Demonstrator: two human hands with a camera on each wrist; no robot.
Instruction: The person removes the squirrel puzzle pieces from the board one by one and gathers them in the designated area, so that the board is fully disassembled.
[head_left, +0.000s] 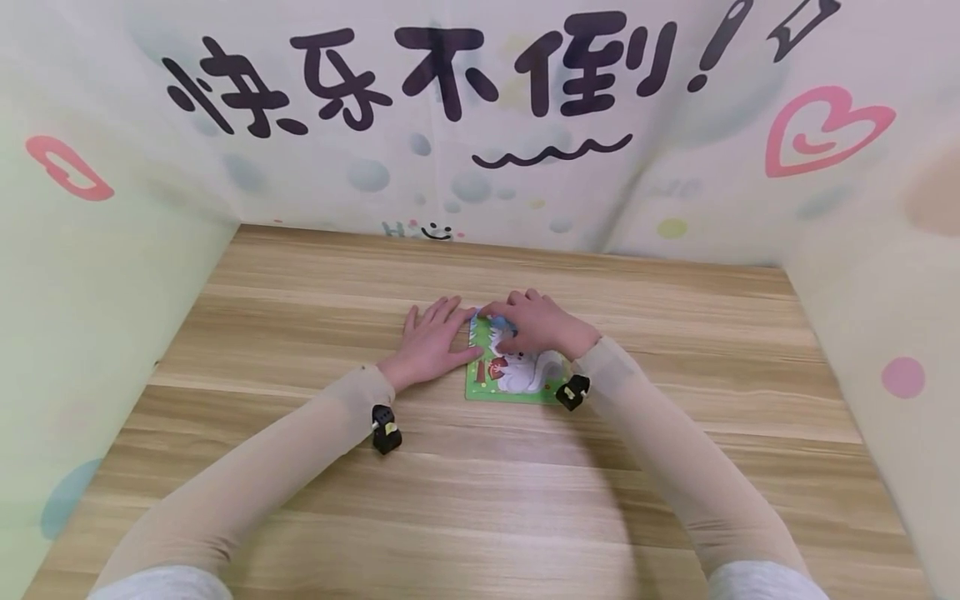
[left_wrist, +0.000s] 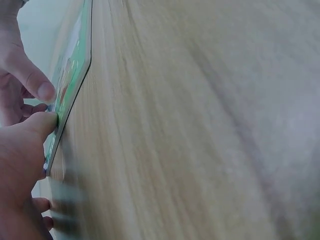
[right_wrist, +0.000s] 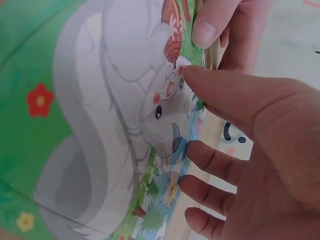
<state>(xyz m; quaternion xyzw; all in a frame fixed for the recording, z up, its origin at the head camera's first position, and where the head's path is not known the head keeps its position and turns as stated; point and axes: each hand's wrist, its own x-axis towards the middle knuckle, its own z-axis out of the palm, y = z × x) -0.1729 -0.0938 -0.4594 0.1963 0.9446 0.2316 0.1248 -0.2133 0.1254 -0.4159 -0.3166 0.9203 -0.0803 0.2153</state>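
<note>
A thin picture puzzle board (head_left: 517, 377) with a grey squirrel on green lies flat on the table. My left hand (head_left: 429, 343) is spread at its left side, thumb on the left edge and forefinger at the far left corner. In the left wrist view that thumb (left_wrist: 42, 122) presses against the board's rim (left_wrist: 82, 75). My right hand (head_left: 543, 323) arches over the far part of the board. Its thumb (right_wrist: 225, 90) points at the squirrel's face (right_wrist: 162, 112), and the other fingertips rest along the far edge, with nothing pinched between them.
The wood-grain table (head_left: 337, 517) extends on all sides of the board. A printed cloth backdrop (head_left: 300, 183) with large dark lettering rises behind it, and side panels (head_left: 870, 275) stand left and right. Black wrist cameras (head_left: 386, 431) sit on both sleeves.
</note>
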